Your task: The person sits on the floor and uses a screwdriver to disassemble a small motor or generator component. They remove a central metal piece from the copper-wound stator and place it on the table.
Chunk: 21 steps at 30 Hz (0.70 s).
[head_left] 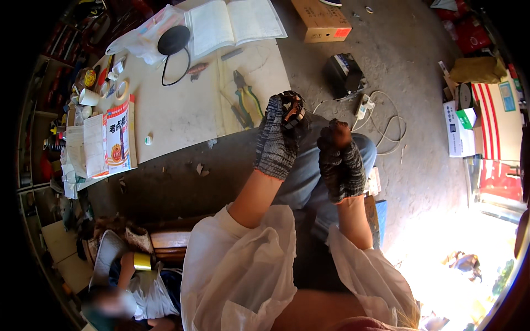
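Observation:
My left hand (pixel 275 140), in a grey-and-black knit glove with an orange cuff, is closed around a small dark part with copper-coloured pieces (pixel 293 112). Its exact kind is unclear. To the right and slightly lower, my right hand (pixel 341 165), gloved alike, has its fingers drawn together. Whatever they may pinch is too dark to make out. The two hands are apart, held above my knees in blue jeans (pixel 301 182). Pliers with yellow-green handles (pixel 249 98) lie on the table (pixel 182 118) just left of my left hand, beside a dark-handled tool (pixel 237 116).
An open book (pixel 234 22), a round black object with a cord (pixel 174 40) and tape rolls (pixel 122 90) occupy the table. A black battery-like box (pixel 345 74), a power strip (pixel 364 106) with looping cable and a carton (pixel 323 22) stand on the floor. Another person (pixel 149 292) is lower left.

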{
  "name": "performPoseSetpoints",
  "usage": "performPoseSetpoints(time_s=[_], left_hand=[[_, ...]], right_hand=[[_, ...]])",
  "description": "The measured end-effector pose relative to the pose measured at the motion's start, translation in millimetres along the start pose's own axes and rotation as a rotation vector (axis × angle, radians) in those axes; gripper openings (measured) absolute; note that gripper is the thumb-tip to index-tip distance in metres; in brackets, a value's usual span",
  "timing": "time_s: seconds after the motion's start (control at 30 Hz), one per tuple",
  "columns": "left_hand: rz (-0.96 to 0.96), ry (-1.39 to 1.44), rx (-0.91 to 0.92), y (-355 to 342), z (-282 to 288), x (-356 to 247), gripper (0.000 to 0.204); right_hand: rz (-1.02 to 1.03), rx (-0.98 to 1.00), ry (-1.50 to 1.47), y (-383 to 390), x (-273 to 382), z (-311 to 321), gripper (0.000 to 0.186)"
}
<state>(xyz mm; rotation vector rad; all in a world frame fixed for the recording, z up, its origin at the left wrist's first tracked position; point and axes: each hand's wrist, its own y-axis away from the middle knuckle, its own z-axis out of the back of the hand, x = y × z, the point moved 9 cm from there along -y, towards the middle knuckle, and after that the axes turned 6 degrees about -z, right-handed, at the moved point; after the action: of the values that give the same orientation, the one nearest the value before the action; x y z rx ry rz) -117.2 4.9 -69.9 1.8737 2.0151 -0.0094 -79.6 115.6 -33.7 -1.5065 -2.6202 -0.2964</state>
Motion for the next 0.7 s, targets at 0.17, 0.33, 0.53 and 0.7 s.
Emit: performPoseSetpoints(time_s=[0.17, 0.33, 0.53, 0.7], left_hand=[[0.108, 0.142, -0.063, 6, -1, 8, 0.031], [0.160, 0.124, 0.034, 12, 2, 15, 0.034], [0.136, -0.157, 0.222, 25, -10, -1, 0.041], [-0.112, -0.479, 0.109, 19, -20, -35, 0.043]], right_hand=[[0.070, 0.026, -0.411, -1, 12, -1, 0.043], [0.252, 0.113, -0.203, -34, 70, 33, 0.036], [0.865, -0.336, 1.599, -29, 90, -23, 0.035], [0.625, 0.347, 2.448, -38, 26, -54, 0.039]])
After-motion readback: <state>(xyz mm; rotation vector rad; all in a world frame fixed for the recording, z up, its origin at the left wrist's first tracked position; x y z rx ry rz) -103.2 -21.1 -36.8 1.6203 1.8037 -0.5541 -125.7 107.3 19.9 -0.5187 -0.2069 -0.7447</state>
